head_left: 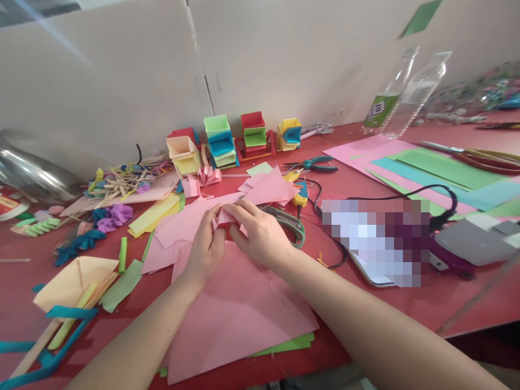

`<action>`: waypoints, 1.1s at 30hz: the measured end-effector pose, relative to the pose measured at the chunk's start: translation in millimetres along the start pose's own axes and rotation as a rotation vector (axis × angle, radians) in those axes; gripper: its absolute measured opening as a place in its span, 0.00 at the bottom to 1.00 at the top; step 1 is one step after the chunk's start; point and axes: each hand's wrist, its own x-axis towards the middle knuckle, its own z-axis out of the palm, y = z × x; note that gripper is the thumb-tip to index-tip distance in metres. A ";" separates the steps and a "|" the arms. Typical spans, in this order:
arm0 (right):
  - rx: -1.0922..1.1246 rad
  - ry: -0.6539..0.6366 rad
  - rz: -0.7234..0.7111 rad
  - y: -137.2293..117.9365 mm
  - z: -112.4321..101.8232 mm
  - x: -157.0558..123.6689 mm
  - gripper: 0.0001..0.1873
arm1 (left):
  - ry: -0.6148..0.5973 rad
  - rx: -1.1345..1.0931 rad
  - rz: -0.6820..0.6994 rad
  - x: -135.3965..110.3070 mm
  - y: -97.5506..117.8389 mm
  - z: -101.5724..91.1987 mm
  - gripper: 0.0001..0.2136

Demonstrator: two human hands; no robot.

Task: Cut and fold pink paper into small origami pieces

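Both of my hands meet over a heap of pink paper sheets [227, 314] on the red table [447, 309]. My left hand [206, 246] and my right hand [260, 233] each pinch a small folded pink paper piece [225, 216] between fingertips, fingers closed on it. More pink sheets [270, 187] lie just behind the hands.
Coloured folded paper boxes [219, 141] stand at the back by the cardboard wall. Teal pliers [317, 163], a glue gun [299, 194] and black cable lie right of the hands. A phone [369, 273], large coloured sheets [430, 170], two plastic bottles [406, 97] sit right; paper flowers and scraps [109, 214] left.
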 end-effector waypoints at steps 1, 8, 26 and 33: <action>0.000 0.000 -0.009 0.2 -0.5 0.1 0.14 | 0.004 -0.025 -0.024 0.6 0.3 -0.4 0.16; 0.142 0.049 -0.121 5.0 -10.3 2.7 0.18 | -0.099 -0.390 -0.248 6.0 -4.3 -10.4 0.12; 0.378 0.135 -0.263 13.4 -8.4 7.8 0.05 | -0.301 -0.489 -0.307 10.1 4.7 -22.6 0.10; 0.622 0.090 0.020 13.7 -8.3 8.2 0.05 | -0.397 -0.513 -0.358 8.1 1.9 -21.2 0.15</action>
